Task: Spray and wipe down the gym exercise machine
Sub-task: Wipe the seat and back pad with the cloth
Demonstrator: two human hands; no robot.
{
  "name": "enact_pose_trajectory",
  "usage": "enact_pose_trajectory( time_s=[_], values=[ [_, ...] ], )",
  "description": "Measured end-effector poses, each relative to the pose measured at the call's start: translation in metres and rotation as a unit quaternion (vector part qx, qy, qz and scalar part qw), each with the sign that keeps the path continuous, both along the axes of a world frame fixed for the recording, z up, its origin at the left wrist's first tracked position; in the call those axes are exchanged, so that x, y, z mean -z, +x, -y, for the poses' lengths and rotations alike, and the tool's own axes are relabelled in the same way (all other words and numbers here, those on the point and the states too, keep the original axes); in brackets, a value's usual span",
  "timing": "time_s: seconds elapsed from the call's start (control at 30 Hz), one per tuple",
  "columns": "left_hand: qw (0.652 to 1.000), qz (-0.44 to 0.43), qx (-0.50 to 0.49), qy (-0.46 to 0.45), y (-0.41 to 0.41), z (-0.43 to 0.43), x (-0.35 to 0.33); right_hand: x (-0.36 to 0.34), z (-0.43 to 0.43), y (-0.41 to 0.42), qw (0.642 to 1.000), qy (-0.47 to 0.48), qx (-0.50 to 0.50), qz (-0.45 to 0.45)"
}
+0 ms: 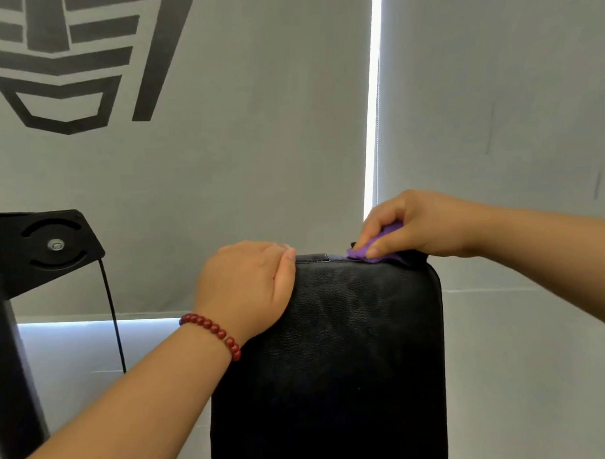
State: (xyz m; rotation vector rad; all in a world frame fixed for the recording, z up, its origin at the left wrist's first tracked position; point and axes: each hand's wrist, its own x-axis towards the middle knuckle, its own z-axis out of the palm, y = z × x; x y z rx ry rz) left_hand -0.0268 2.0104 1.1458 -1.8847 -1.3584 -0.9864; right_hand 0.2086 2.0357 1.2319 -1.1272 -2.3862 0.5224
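Centre of view, upright: black padded back pad (332, 348) of grained leather-look vinyl, with rounded top corners, a stitched seam along the top edge and a dull sheen on the front. Gripped at its top left corner by the left hand (248, 286), fingers curled over the edge, red bead bracelet (212, 332) at the wrist. Pressed onto the top edge near the right corner: small purple cloth (380, 249), bunched in the right hand (421, 225). Far left, black metal bracket (44, 248).
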Motion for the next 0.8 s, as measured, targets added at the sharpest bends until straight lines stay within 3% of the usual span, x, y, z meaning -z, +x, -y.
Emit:
enact_pose_trajectory(
  time_s=[0.17, 0.37, 0.57, 0.67, 0.8],
  values=[
    [1.0, -0.015, -0.015, 0.019, 0.004, 0.001, 0.0, 0.009, -0.001, -0.033, 0.998, 0.004, -0.038, -0.053],
    [0.999, -0.026, -0.022, 0.002, 0.0, 0.002, -0.001, 0.006, 0.001, -0.003, 0.999, 0.042, -0.004, -0.003],
    [0.996, -0.068, -0.039, -0.043, 0.031, 0.002, -0.021, 0.011, -0.004, -0.015, 0.999, 0.042, -0.003, -0.028],
    [0.997, -0.04, -0.04, -0.05, 0.045, -0.005, -0.019, 0.01, -0.009, -0.019, 0.998, 0.062, -0.008, -0.009],
    [0.997, -0.041, -0.059, -0.037, 0.044, -0.003, -0.014, 0.006, -0.01, 0.014, 1.0, 0.008, 0.007, -0.024]
  ],
)
